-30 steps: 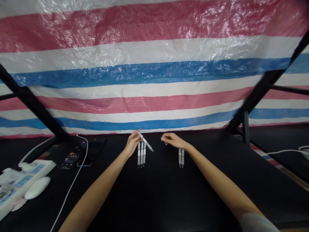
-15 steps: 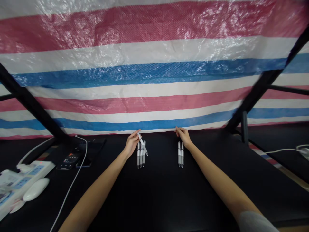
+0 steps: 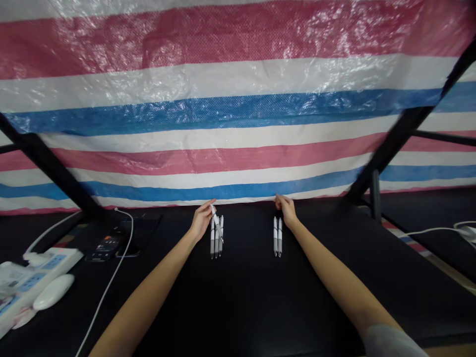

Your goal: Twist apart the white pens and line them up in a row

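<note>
My left hand (image 3: pixel 201 221) pinches the top end of a white and grey pen (image 3: pixel 217 225), which slants over a row of three similar pens (image 3: pixel 216 240) lying side by side on the black table (image 3: pixel 245 297). My right hand (image 3: pixel 286 208) rests with closed fingers at the far end of two more pens (image 3: pixel 277 237), which lie parallel to the right. Whether those fingers touch or hold the pens I cannot make out.
A white power strip (image 3: pixel 26 277) and a white mouse (image 3: pixel 54 291) sit at the left edge. A phone (image 3: pixel 111 243) with a white cable (image 3: pixel 111 282) lies nearby. A striped tarp (image 3: pixel 238 99) hangs behind, crossed by black frame bars (image 3: pixel 394 148).
The pen in my left hand has swung from slanting out to the right to lying almost along the row. My right hand moved right and away, to the top of the two pens.
</note>
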The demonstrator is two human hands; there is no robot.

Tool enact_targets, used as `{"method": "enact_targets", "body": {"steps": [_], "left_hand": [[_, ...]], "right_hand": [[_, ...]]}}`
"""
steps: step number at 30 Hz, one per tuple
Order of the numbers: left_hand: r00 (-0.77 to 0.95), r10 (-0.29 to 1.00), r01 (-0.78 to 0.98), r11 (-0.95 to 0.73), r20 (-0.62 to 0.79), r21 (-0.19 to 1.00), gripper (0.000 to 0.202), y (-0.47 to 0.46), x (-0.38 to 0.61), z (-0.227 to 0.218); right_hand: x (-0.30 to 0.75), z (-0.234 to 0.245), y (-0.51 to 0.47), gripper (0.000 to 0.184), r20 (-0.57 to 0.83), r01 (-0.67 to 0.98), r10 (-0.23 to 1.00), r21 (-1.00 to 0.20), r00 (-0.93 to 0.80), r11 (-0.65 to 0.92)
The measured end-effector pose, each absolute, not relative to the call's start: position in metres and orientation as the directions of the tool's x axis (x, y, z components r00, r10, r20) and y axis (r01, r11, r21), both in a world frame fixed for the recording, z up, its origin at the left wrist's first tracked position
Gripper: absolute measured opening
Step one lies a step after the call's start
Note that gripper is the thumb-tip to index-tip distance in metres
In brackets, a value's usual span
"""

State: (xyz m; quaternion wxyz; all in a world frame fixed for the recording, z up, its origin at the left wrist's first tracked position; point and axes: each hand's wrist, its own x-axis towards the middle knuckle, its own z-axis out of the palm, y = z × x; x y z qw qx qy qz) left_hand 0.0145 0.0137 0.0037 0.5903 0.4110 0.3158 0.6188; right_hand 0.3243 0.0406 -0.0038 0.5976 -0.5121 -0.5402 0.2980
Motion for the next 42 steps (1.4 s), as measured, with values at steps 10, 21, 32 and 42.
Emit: {"method": "enact_targets", "body": {"steps": [10, 21, 32, 42], "left_hand": [[0.035, 0.984, -0.448, -0.140, 0.174, 0.883, 0.036, 0.013, 0.014, 0.004], [0.037, 0.986, -0.445, -0.131, 0.164, 0.886, 0.032, 0.014, 0.013, 0.003], [0.009, 0.990, -0.444, -0.121, 0.140, 0.888, 0.028, 0.011, 0.014, 0.006], [-0.018, 0.987, -0.272, -0.158, 0.159, 0.949, 0.034, -0.008, 0.014, 0.010]], "right_hand": [[0.325, -0.004, 0.042, 0.032, 0.320, 0.203, 0.917, -0.940, 0.238, 0.275], [0.327, -0.007, 0.042, 0.040, 0.335, 0.237, 0.908, -0.931, 0.251, 0.278], [0.319, -0.001, 0.009, 0.041, 0.331, 0.186, 0.892, -0.940, 0.307, 0.285], [0.320, 0.003, -0.058, 0.041, 0.338, 0.377, 0.883, -0.903, 0.327, 0.206]]}}
